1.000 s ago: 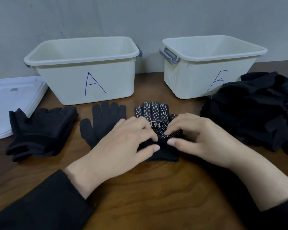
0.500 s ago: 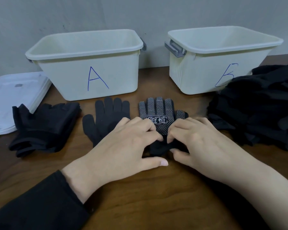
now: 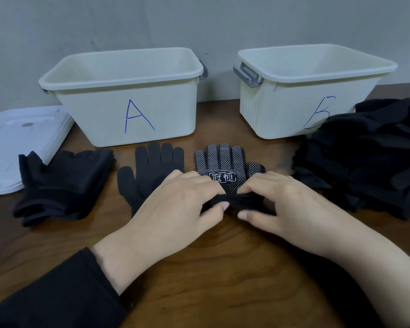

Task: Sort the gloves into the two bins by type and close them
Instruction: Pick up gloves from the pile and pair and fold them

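Pinching the dotted glove (image 3: pixel 224 166) cuff, left hand (image 3: pixel 175 204) and right hand (image 3: pixel 279 204) grip.

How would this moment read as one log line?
both hands: left hand, right hand pinch dotted glove cuff | bins A, B: open

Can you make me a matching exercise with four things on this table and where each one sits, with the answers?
Things:
1. dotted glove
2. plain glove
3. lids
4. big glove pile

Places:
a. far left, beside bin A
b. far right, in front of bin B
c. cuff pinched by the left hand and right hand
d. flat, just left of the dotted glove

Pairs: 1-c, 2-d, 3-a, 4-b
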A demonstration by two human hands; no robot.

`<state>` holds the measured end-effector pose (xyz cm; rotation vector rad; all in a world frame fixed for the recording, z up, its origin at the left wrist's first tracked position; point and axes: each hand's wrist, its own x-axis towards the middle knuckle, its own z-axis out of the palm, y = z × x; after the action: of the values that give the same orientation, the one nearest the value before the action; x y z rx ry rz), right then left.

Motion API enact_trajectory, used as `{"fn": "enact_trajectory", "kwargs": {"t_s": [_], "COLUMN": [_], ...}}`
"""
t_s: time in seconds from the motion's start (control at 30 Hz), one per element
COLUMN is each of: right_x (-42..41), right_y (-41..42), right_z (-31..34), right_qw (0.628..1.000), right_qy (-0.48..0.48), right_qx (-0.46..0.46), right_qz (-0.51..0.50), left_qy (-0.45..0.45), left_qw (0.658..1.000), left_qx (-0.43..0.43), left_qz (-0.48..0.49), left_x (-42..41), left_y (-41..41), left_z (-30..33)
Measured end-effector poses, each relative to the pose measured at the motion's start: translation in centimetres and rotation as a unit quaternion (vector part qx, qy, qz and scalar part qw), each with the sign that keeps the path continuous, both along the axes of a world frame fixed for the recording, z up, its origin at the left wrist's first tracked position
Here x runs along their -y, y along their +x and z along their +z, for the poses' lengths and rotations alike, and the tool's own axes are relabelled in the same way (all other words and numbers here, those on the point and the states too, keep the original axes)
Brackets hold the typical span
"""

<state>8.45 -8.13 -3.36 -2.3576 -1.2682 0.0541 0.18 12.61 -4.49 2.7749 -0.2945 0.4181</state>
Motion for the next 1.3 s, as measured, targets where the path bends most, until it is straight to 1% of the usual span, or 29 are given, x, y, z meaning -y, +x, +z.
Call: {"fn": "enact_trajectory", "kwargs": {"t_s": [0.07,0.2,0.3,0.4,0.47,0.57,0.7,0.8,0.87,0.93,1.0,1.13,1.3], "right_x": [0.1,0.0,-0.3,-0.8,-1.1,-1.3,-1.4,-1.3,-0.9,-0.3,0.1,-0.6,-0.9], "right_y": [0.2,0.4,0.7,1.0,1.1,1.4,1.9,2.0,2.2,2.5,2.8,2.6,2.2], "right_z": [-0.1,-0.3,-0.8,-1.6,-2.1,-2.5,-2.7,-2.7,-2.3,-1.9,-1.7,-2.3,-2.3], "right_qw": [0.997,0.989,0.98,0.976,0.979,0.988,0.989,0.987,0.991,0.997,0.999,0.999,0.997], "right_qy": [0.052,0.084,0.112,0.143,0.149,0.125,0.08,0.032,-0.001,-0.024,-0.033,-0.001,0.026], "right_qx": [-0.039,-0.107,-0.143,-0.125,-0.086,0.005,0.111,0.156,0.13,0.071,0.025,0.052,0.07], "right_qz": [-0.028,-0.053,-0.081,-0.105,-0.111,-0.092,-0.05,-0.012,0.015,0.036,0.033,0.004,-0.014], "left_qy": [-0.034,-0.102,-0.146,-0.216,-0.224,-0.183,-0.078,0.011,0.04,0.043,0.041,0.068,0.087], "left_qw": [0.999,0.993,0.987,0.971,0.968,0.976,0.993,0.998,0.998,0.998,0.998,0.996,0.995], "left_qx": [-0.005,-0.038,-0.039,-0.06,-0.063,-0.049,0.002,0.034,0.024,-0.017,-0.047,-0.049,-0.02], "left_qz": [0.009,0.04,0.062,0.085,0.097,0.11,0.086,0.06,0.042,0.034,0.031,0.027,0.043], "left_x": [0.0,0.1,0.1,-0.1,-0.1,0.1,0.0,-0.5,-0.8,-1.0,-1.1,-0.9,-1.0], "left_y": [-0.1,-0.6,-0.2,0.2,0.3,0.3,0.5,0.8,0.9,0.7,0.4,0.1,0.5], "left_z": [0.1,0.2,-0.1,-0.1,-0.2,-0.4,-0.4,-0.8,-1.1,-0.8,-0.5,-0.2,-0.6]}}
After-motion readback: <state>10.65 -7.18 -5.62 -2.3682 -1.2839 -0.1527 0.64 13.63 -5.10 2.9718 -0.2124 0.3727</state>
